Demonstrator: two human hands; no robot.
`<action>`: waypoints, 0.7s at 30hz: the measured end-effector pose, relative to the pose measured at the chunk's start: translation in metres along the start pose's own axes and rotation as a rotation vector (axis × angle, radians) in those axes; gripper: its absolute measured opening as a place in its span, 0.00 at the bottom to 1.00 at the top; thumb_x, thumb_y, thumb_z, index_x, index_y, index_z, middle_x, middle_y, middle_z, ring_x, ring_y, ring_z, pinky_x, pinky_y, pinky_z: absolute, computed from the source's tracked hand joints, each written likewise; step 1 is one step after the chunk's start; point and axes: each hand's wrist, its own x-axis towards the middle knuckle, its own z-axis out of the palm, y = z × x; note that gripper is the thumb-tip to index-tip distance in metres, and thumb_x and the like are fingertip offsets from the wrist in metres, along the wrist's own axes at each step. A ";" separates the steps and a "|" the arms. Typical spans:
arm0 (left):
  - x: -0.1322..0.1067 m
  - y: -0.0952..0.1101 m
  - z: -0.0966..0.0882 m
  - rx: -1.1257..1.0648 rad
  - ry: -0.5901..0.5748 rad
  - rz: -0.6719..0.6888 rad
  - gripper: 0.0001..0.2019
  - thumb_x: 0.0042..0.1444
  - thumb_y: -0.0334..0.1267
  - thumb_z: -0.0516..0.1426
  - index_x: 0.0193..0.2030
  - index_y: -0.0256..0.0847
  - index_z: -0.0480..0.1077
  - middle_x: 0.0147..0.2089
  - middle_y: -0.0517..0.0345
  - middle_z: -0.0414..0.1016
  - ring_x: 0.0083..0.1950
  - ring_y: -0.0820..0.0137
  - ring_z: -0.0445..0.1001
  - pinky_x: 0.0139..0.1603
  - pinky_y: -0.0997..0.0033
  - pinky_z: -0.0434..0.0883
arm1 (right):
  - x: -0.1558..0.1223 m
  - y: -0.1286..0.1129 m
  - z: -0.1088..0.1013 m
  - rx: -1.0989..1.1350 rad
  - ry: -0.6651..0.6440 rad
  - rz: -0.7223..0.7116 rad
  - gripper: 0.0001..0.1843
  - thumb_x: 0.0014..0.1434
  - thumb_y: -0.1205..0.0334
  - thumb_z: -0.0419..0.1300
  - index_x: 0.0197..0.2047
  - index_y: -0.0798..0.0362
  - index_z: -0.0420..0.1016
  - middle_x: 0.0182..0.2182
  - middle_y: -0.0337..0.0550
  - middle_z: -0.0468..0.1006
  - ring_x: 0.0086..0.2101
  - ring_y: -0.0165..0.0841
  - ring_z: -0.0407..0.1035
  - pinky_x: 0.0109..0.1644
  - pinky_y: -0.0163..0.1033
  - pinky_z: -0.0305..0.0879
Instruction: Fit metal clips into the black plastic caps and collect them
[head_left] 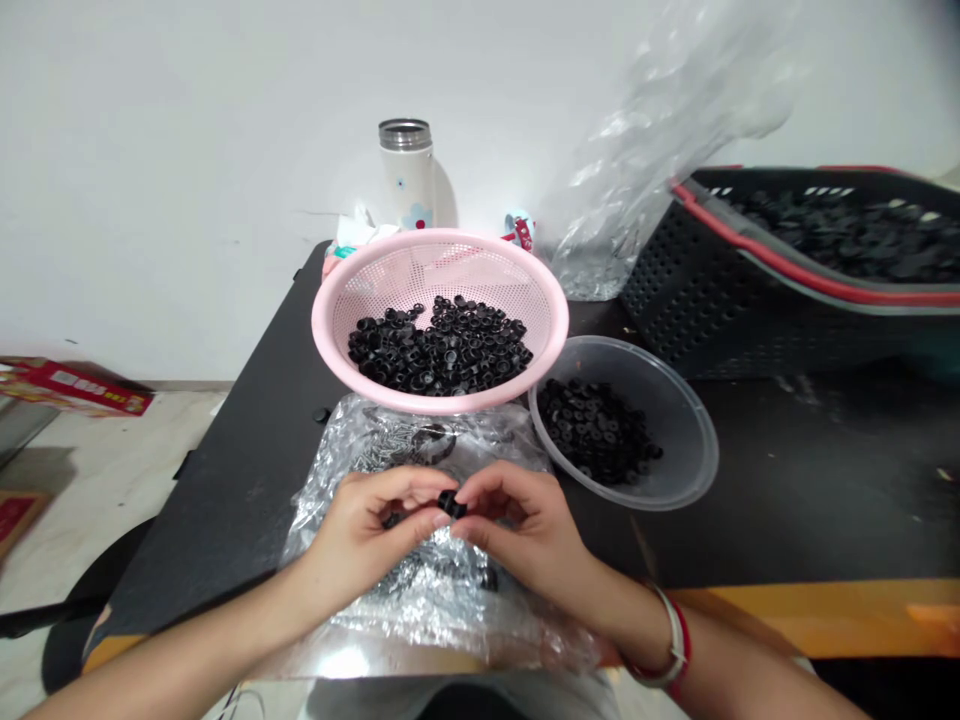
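A person is sitting at a black desk [225, 520], working on a small black ring [451, 505] held up over a crinkled foil bag [420, 595]. The left hand [367, 530] and right hand [525, 530] are curled toward each other, their fingertips meeting and pinching the ring between them. Another dark piece is showing near the left fingers, though it is too shadowed to make out clearly.

Just ahead, a pink strainer [322, 330] is holding a broad heap of similar rings [439, 345]. Beside it, a clear bowl [675, 470] is holding a smaller, looser pile [596, 430]. To the right, a dark basket [675, 300] with a red rim is carrying a much larger load of dark pieces [847, 235].

As far as anyone can tell from here, plenty of pieces are sitting in all three containers, with only this one ring in hand. Whether any pile is finished or waiting isn't showing. A steel-capped bottle [406, 175] is standing behind the strainer.
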 end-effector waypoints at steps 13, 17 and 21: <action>0.000 -0.006 -0.004 0.296 0.057 0.270 0.05 0.58 0.34 0.62 0.40 0.39 0.79 0.40 0.54 0.79 0.39 0.73 0.78 0.40 0.78 0.75 | 0.009 0.000 0.002 0.518 -0.070 0.438 0.19 0.41 0.64 0.76 0.31 0.55 0.69 0.22 0.31 0.72 0.20 0.22 0.65 0.22 0.26 0.63; -0.001 -0.010 -0.005 0.355 0.070 0.345 0.07 0.61 0.37 0.60 0.44 0.40 0.79 0.44 0.53 0.73 0.45 0.71 0.74 0.46 0.74 0.74 | 0.009 0.002 0.000 0.508 -0.146 0.488 0.21 0.43 0.62 0.75 0.38 0.54 0.73 0.25 0.33 0.73 0.23 0.25 0.67 0.21 0.27 0.65; -0.003 -0.012 -0.007 0.363 0.041 0.397 0.09 0.63 0.36 0.58 0.47 0.41 0.78 0.44 0.54 0.69 0.45 0.72 0.72 0.44 0.76 0.72 | 0.009 0.003 -0.003 0.470 -0.301 0.509 0.14 0.52 0.55 0.70 0.33 0.58 0.76 0.23 0.38 0.74 0.24 0.25 0.67 0.23 0.27 0.65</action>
